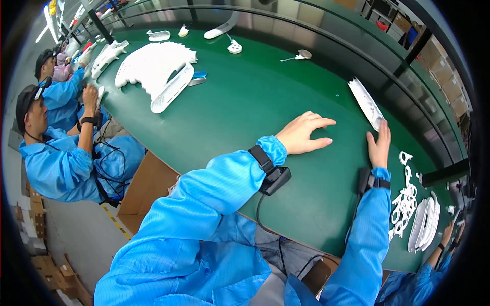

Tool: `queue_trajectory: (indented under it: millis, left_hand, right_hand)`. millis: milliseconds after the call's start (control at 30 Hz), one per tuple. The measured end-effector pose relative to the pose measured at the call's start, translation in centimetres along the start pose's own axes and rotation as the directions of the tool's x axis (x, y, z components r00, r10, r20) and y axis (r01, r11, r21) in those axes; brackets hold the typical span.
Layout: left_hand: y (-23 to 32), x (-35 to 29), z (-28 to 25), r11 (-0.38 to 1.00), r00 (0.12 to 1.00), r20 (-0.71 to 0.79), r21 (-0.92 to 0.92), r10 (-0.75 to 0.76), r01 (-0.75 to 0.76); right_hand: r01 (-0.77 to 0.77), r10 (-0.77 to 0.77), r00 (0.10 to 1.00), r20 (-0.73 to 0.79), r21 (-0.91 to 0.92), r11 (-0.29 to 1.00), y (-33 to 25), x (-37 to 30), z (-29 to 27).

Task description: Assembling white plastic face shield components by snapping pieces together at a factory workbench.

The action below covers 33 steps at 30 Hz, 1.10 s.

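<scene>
My left hand [306, 133] hovers over or rests on the green tabletop [224, 109], fingers and thumb spread, holding nothing. Further right, my right hand [379, 145] is at the near end of a long white trough-shaped plastic shell [366, 103]. Its fingertips overlap that end and its thumb stands apart from them; whether they press on the shell is hard to see. The shell lies with its hollow side up, slanting away toward the table's far rail. Both wrists wear black straps with small dark boxes.
A fanned stack of white shells [153, 64] lies at far left, beside blue and grey pieces [198, 78]. White ring parts [405, 204] and more shells [424, 224] lie at right. Small white parts with wires [235, 47] sit along the back. Co-workers [56, 148] sit left; an open cardboard box [148, 191] stands below the edge.
</scene>
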<state>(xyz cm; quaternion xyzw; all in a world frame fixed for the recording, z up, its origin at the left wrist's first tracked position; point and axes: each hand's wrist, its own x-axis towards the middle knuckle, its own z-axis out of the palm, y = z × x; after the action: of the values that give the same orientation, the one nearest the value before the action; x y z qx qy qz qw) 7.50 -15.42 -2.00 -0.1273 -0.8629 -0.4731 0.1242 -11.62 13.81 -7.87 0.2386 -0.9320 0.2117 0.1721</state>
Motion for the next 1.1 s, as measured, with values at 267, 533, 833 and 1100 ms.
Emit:
queue_trajectory:
  millis: [267, 533, 833, 1100]
  left_hand:
    - [-2.1, 1.0, -0.2, 0.99, 0.975, -0.218, -0.142, -0.033, 0.002]
    - [-1.4, 0.8, 0.4, 0.997, 0.996, -0.074, -0.054, -0.051, 0.048]
    - [-2.3, 1.0, 0.1, 0.967, 0.982, -0.008, -0.174, -0.188, 0.184]
    - [-2.3, 1.1, 0.2, 0.964, 0.98, -0.066, -0.203, -0.187, 0.17]
  right_hand:
    - [-0.131, 0.098, 0.961, -0.258, -0.115, 0.985, 4.0, -7.5, -8.4]
    - [-0.659, 0.573, 0.749, -0.331, -0.295, 0.692, 5.9, -10.6, -12.4]
    - [-0.689, 0.64, 0.723, -0.262, -0.349, 0.636, 4.5, -6.8, -10.6]
    - [-0.665, 0.688, 0.714, -0.129, -0.43, 0.61, 3.4, -6.3, -12.7]
